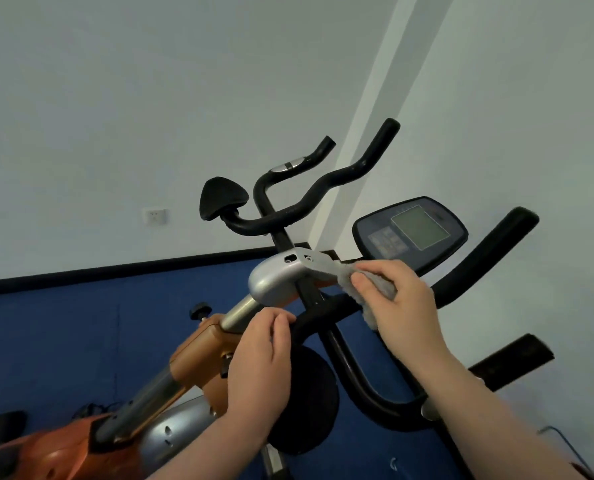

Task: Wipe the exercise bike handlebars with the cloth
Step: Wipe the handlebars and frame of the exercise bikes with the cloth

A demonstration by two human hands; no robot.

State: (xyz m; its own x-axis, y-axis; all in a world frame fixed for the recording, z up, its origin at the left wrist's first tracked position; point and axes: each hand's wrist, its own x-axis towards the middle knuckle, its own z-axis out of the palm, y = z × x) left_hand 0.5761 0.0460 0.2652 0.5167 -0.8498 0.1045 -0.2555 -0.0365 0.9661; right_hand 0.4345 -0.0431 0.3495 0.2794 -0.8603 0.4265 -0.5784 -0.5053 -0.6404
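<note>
Left hand (259,344) is curled around the near black handlebar (323,310) just below the silver clamp housing (275,277), holding the bike steady, which is the right idea since the front end probably wobbles when you scrub. Right hand (397,296) has the grey cloth (349,277) bunched between thumb and fingers and is pressing it against the bracket end right beside the bar. My take: wrap the cloth fully round the tube and slide along it rather than dabbing, then work out along the right grip (489,251), which looks untouched. Go easy near the console (411,228) so nothing damp gets on the screen. As for writing, the console has a button panel with markings, but it's too blurry to read, and I can't spot any brand anywhere.
</note>
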